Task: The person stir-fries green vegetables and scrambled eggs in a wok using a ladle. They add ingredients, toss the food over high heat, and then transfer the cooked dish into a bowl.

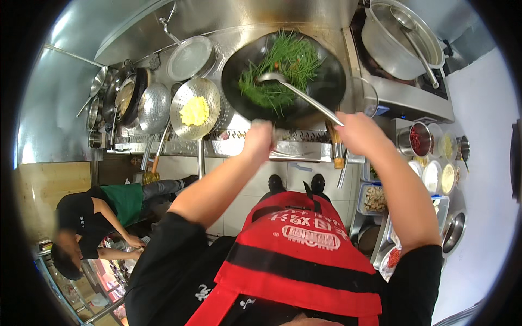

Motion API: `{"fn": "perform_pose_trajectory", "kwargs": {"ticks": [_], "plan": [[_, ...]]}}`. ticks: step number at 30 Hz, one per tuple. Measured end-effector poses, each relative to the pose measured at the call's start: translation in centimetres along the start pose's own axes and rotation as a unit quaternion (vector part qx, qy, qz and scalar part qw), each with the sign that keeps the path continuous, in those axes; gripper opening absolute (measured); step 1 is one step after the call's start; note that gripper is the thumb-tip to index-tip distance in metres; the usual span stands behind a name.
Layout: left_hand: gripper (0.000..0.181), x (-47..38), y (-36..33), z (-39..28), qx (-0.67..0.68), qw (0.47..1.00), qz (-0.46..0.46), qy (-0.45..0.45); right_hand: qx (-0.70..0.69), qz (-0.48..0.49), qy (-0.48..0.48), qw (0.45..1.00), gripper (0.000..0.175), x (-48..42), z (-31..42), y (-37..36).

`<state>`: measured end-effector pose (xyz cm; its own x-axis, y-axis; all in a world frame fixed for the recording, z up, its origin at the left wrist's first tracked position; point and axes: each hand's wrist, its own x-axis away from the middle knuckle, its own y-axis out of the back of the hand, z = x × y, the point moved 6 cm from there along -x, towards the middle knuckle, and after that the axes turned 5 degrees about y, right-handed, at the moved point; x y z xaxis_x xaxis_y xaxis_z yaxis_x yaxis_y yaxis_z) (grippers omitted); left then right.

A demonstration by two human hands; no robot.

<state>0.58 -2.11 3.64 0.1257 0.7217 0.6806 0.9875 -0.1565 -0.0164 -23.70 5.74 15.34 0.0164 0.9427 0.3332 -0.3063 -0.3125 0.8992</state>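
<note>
A black wok (334, 98) holds long green leafy stalks (299, 61) with a few small red bits among them. My right hand (361, 130) is closed around the handle of a metal ladle (312, 100), whose bowl lies on the greens. At the wok's near rim my left hand (259, 140) is closed on the wok's edge; motion blurs it, and its fingers hide the exact grip. Left of the wok, a perforated metal strainer (179, 91) holds yellow cooked egg (195, 111).
A large pot (391, 49) with another ladle stands at the back right. Seasoning containers (431, 175) line the right side. A brush with a wooden handle (337, 153) lies against the stove's front edge. Pans (126, 98) stand at left. Another person (94, 216) works at lower left.
</note>
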Motion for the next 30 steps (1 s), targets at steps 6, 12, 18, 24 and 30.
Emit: {"fn": "perform_pose_trajectory", "kwargs": {"ticks": [6,12,18,24,30], "plan": [[0.011,-6.0,0.0,0.8,0.083,0.996,0.021,0.025,-0.056,0.001,-0.003,0.998,0.025,0.0,2.9,-0.3],[0.006,-1.4,-2.9,-3.2,0.134,0.989,0.044,0.040,0.012,-0.042,-0.001,0.999,0.024,1.2,-0.3,2.0],[0.004,6.3,-1.6,0.1,0.098,0.994,0.018,0.049,0.009,0.040,0.036,0.999,0.020,5.3,1.7,6.2],[0.008,-5.2,-2.4,2.2,0.131,0.990,0.034,0.037,0.065,-0.012,-0.035,0.997,0.028,1.3,1.0,0.6],[0.011,2.8,-0.3,-0.3,0.127,0.990,0.054,0.021,0.105,0.062,0.007,0.992,0.031,2.3,3.6,4.3]]}}
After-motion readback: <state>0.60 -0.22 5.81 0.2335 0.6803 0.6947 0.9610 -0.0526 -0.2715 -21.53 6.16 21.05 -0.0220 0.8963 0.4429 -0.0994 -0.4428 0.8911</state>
